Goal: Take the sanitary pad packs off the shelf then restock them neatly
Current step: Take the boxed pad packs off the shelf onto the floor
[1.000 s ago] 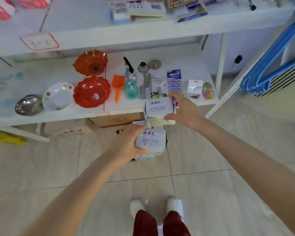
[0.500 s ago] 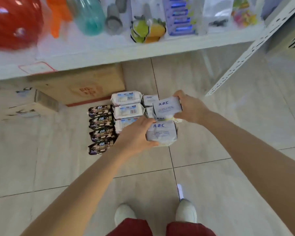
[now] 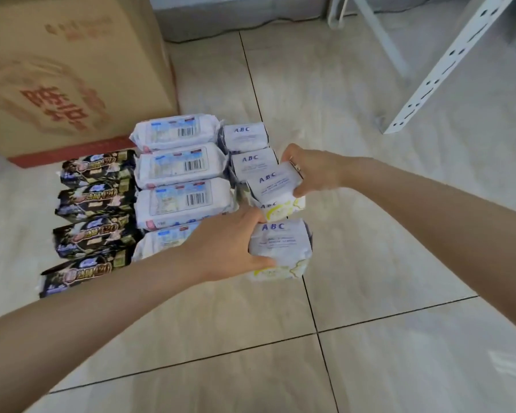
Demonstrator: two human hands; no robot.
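Pad packs lie flat on floor [image 3: 385, 353] in 3 cols: 4 black packs [image 3: 93, 201] at left, 4 long white barcode packs [image 3: 179, 166] mid, 2 small white ABC packs [image 3: 245, 137] at right. Far ABC pack [image 3: 273, 181] sits tilted in right hand [image 3: 313, 171]; near ABC pack [image 3: 280, 239] is gripped by left hand [image 3: 227, 245].

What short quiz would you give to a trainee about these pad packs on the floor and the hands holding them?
1. True or false: the black packs lie on a shelf.
2. What does the left hand grip? A: a black pack. B: an ABC pack. C: the cardboard box.
3. How many black packs lie in their column?

Key: 1 false, they lie on the tiled floor; 2 B; 3 four.
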